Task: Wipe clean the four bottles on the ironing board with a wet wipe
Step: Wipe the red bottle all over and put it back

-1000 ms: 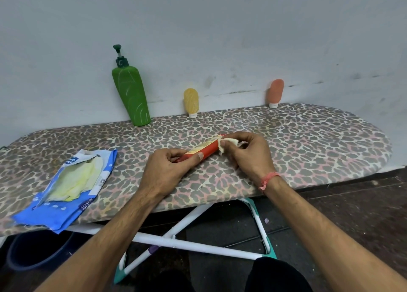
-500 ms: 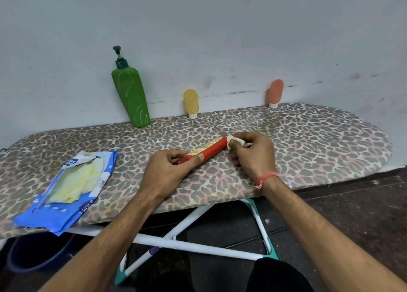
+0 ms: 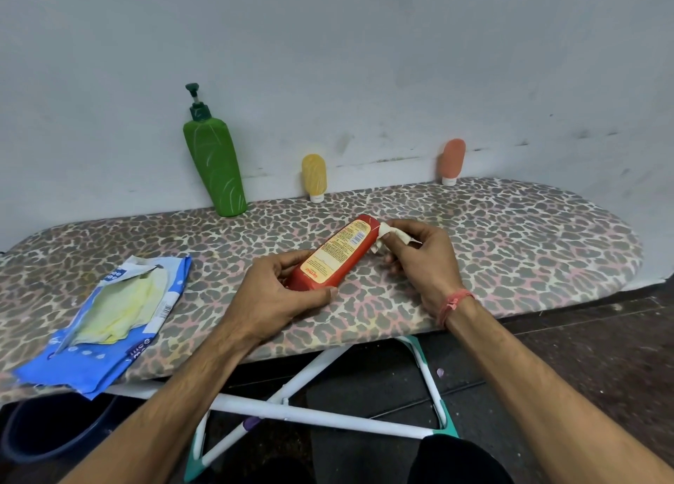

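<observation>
A red bottle (image 3: 337, 252) with a yellow label lies tilted over the ironing board (image 3: 529, 239); my left hand (image 3: 281, 294) grips its near end. My right hand (image 3: 423, 257) pinches a crumpled white wet wipe (image 3: 388, 233) against the bottle's far end. Against the wall stand a green pump bottle (image 3: 215, 170), a small yellow bottle (image 3: 314, 177) and a small orange bottle (image 3: 451, 161), both small ones cap down.
An open blue wet-wipe pack (image 3: 109, 319) lies at the board's near left edge. The board's white and teal legs (image 3: 313, 414) cross below on a dark floor. A dark blue tub (image 3: 47, 432) sits under the left end.
The red bottle has been turned in my left hand so its yellow label faces up. My right hand with the wipe has slid to the bottle's far end.
</observation>
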